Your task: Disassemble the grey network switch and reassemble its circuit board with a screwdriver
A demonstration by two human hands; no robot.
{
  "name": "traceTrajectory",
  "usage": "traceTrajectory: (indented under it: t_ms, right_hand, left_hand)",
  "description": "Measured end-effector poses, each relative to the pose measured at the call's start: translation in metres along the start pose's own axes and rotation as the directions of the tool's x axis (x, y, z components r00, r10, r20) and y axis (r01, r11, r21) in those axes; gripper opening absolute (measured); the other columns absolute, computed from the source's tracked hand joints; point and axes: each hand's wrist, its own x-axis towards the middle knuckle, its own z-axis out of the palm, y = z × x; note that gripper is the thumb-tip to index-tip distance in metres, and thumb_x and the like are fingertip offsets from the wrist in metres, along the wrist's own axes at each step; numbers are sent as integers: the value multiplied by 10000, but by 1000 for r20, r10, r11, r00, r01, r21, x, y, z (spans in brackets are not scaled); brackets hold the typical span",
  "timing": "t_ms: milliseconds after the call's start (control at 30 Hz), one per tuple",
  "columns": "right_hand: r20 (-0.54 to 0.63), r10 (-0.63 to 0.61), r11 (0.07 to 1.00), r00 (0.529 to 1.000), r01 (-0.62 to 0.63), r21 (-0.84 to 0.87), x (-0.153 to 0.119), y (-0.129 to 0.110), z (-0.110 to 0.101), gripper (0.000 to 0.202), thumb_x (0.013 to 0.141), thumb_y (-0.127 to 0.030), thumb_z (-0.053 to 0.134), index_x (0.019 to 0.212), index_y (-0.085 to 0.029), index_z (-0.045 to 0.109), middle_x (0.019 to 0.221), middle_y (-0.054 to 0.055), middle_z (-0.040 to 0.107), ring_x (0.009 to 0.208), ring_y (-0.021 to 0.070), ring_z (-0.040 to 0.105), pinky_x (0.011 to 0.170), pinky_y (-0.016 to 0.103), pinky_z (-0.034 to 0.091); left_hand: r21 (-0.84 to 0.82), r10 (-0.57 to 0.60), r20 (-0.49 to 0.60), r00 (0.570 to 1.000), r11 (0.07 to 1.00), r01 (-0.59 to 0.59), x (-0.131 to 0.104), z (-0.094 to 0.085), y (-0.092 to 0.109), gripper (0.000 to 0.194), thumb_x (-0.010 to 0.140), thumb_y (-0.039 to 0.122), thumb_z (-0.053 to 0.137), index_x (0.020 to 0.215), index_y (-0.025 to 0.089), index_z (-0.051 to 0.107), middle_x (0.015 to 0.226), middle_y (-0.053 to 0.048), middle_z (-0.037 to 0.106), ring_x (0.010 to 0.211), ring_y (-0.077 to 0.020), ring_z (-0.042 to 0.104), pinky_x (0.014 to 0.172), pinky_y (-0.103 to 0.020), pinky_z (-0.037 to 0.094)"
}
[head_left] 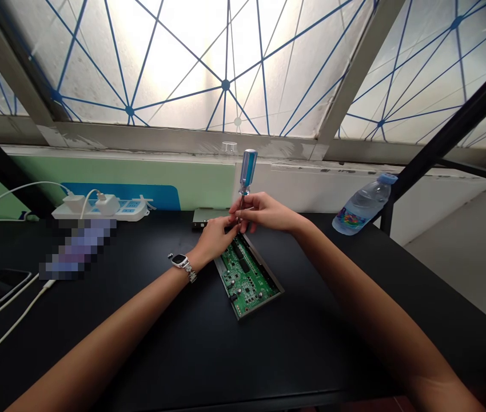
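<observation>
A green circuit board (247, 277) lies in a shallow metal tray on the black table, its far end covered by my hands. Above that end stands a screwdriver (248, 171), nearly upright, with a clear and blue handle. The fingers of my right hand (269, 212) are closed around its thin shaft below the handle. My left hand (216, 239), with a watch (179, 260) on the wrist, rests over the board's far left edge. Its thumb and fingertips come together close to the screwdriver's lower end; what they pinch is hidden, as is the tip itself.
Behind my hands sits a flat metal case (200, 217). A white power strip (129, 210) with plugs and cables lies at the back left, near a pixelated patch. At the back right a water bottle (361, 206) leans against a black frame bar (444, 134).
</observation>
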Motion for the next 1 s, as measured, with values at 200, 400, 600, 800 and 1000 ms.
traceTrajectory:
  t_ms: [200, 400, 600, 800, 1000]
  right_hand:
    - [-209, -112, 949, 971, 41, -313, 1, 1, 6, 161, 845, -296, 740, 796, -155, 678, 756, 30, 699, 602, 145, 681, 511, 255, 553]
    - [-180, -90, 971, 980, 47, -234, 0, 5, 0, 131, 822, -281, 747, 817, -163, 690, 742, 16, 705, 612, 169, 719, 518, 267, 567]
    - [-139, -64, 988, 988, 43, -150, -1, 4, -1, 135, 830, -246, 723, 932, -160, 702, 812, 25, 732, 614, 153, 725, 521, 247, 556]
    - [-72, -39, 996, 997, 33, -79, -1, 1, 0, 164, 830, -171, 630, 986, -152, 679, 895, 44, 736, 639, 131, 712, 534, 228, 551]
    - [-144, -116, 972, 983, 82, -218, 0, 2, 4, 163, 826, -272, 718, 937, -156, 690, 908, 41, 729, 634, 128, 683, 584, 260, 541]
  left_hand:
    - [1, -56, -60, 997, 998, 56, -1, 1, 5, 354, 949, 467, 645, 773, 178, 746, 752, -19, 774, 705, -218, 696, 626, -283, 446]
    - [3, -32, -45, 998, 999, 32, -4, -6, 7, 192, 923, 359, 680, 911, 206, 794, 936, -32, 824, 891, -244, 763, 780, -307, 533]
    - [65, -11, -69, 998, 998, 15, -4, -9, 4, 124, 898, 276, 672, 911, 207, 775, 927, -35, 813, 894, -243, 754, 807, -327, 549]
    - [32, 36, 11, 999, 999, -36, -1, -8, 1, 201, 961, 276, 601, 1021, 190, 773, 1025, -65, 808, 973, -275, 734, 846, -354, 536]
    - [30, 17, -16, 1000, 999, -17, -3, -5, -1, 211, 970, 315, 627, 986, 212, 810, 963, -46, 824, 896, -268, 749, 800, -341, 529]
